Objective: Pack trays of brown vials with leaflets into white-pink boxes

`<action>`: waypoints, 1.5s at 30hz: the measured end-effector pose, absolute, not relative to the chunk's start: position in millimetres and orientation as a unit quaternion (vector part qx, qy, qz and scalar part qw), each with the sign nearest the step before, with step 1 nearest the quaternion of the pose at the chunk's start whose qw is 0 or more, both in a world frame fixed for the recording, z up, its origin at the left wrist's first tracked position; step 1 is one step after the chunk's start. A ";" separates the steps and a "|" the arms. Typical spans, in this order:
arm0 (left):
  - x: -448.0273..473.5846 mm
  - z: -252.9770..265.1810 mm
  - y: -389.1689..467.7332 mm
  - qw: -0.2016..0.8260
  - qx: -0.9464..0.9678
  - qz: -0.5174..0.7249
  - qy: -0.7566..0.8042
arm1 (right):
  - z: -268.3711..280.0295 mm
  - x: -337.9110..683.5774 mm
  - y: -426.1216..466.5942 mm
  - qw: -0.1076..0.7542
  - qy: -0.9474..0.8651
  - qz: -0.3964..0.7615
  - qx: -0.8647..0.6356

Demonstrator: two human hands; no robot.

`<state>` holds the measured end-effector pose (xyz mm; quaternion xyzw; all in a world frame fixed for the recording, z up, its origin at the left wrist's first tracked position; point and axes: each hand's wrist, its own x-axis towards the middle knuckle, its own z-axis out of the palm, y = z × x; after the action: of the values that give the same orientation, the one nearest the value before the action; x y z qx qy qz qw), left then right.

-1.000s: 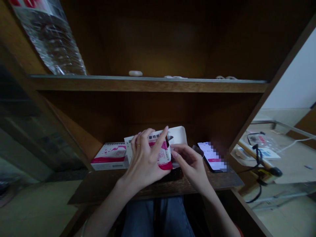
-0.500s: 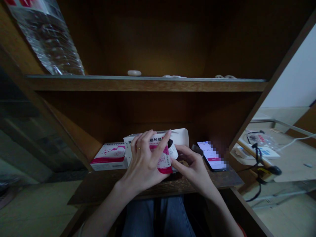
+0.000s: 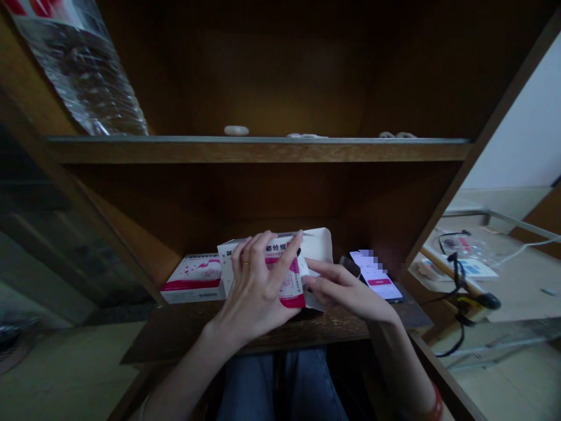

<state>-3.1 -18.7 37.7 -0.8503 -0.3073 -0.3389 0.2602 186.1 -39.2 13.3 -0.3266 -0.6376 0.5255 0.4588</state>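
Note:
My left hand (image 3: pixel 258 286) is wrapped round a white and magenta medicine box (image 3: pixel 291 283), thumb and fingers across its printed top. The box lies tilted over the ledge, its right end open and a white flap (image 3: pixel 319 242) standing up behind. At that open end my right hand (image 3: pixel 337 286) has its thumb and fingers closed on a small bottle with a white label (image 3: pixel 304 264). Most of the bottle is hidden by the box and my fingers; a bit of its black end (image 3: pixel 298 252) shows. A second medicine box (image 3: pixel 195 278) lies flat, shut, to the left.
A phone (image 3: pixel 377 278) with a lit screen lies right of my hand, beside a small dark object (image 3: pixel 349 266). Above runs a shelf (image 3: pixel 263 152) with a water bottle (image 3: pixel 83 70) and a white oval piece (image 3: pixel 236 130). A side table (image 3: pixel 521 292) with cables stands right.
My right hand has moved slightly left and turned flatter against the box's open end. The white-labelled bottle has gone further into the box and shows less. My left hand keeps its hold.

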 end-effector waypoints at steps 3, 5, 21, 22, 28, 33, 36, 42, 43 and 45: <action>-4.4 37.8 -17.8 0.258 -0.850 -0.339 -0.311 | 14.8 182.6 -37.4 0.524 -0.587 0.513 -0.343; -4.6 38.6 -18.0 0.257 -0.849 -0.340 -0.313 | 15.5 177.4 -38.0 0.591 -0.550 0.452 -0.380; -4.3 43.9 -23.4 0.211 -0.844 -0.364 -0.333 | -24.4 169.5 -60.6 0.700 -0.562 0.171 -0.406; -3.4 43.8 -24.3 0.212 -0.845 -0.365 -0.328 | -28.3 166.1 -59.8 0.693 -0.560 0.205 -0.404; 2.0 40.6 -28.8 0.209 -0.844 -0.373 -0.324 | -36.2 147.2 -58.2 0.722 -0.531 0.164 -0.411; 4.3 39.1 -31.1 0.215 -0.842 -0.380 -0.317 | -35.3 135.6 -56.7 0.751 -0.497 0.086 -0.426; 6.3 38.8 -32.3 0.223 -0.841 -0.384 -0.310 | -32.0 132.1 -56.7 0.754 -0.488 0.067 -0.435; 6.9 39.5 -30.7 0.228 -0.834 -0.395 -0.312 | -25.8 131.9 -60.1 0.707 -0.586 0.154 -0.364; 6.9 39.4 -30.0 0.228 -0.833 -0.398 -0.310 | -25.7 130.9 -60.6 0.702 -0.589 0.176 -0.360; 7.3 39.1 -28.8 0.225 -0.831 -0.409 -0.302 | -26.3 127.9 -61.6 0.706 -0.568 0.206 -0.369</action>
<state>7.3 -28.8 39.1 -0.8311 -0.3016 -0.4092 0.2254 127.9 -61.6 -26.3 -0.3693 -0.5680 0.2058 0.7062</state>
